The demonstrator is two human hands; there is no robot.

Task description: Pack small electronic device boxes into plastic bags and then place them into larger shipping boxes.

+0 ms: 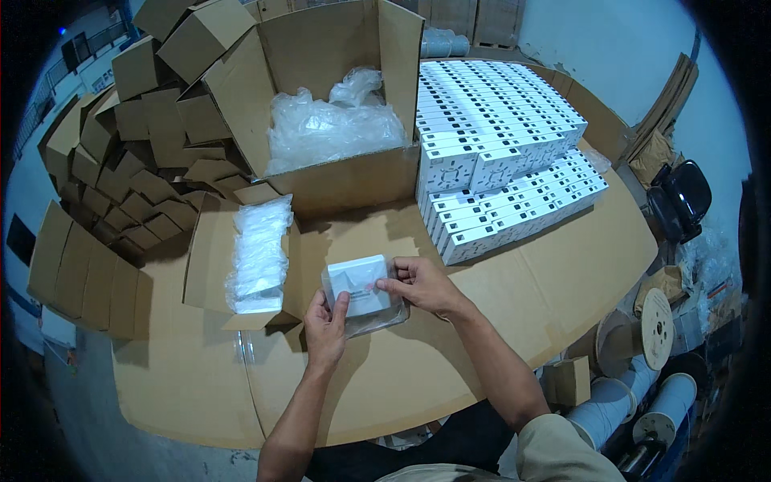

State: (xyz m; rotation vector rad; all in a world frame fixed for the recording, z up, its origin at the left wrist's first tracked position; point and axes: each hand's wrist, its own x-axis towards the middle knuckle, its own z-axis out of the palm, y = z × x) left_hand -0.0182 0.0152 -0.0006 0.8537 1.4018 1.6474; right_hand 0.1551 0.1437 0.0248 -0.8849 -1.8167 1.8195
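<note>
Between my hands is a flat white box point(359, 283) inside a clear plastic bag point(384, 320), held over the cardboard-covered table. My left hand point(325, 325) grips its lower left side, with the thumb on top. On the right side, my right hand point(422, 285) pinches the bag and box edge between thumb and fingers. Just to the left stands an open carton point(215, 255), holding a row of bagged white boxes point(261, 253) packed on edge.
A large open carton point(345, 178) with crumpled clear bags point(333, 124) stands behind. Stacked white boxes point(498, 136) fill the back right. Empty brown cartons point(152, 128) pile up at the left. Cable spools point(657, 329) lie beyond the table's right edge.
</note>
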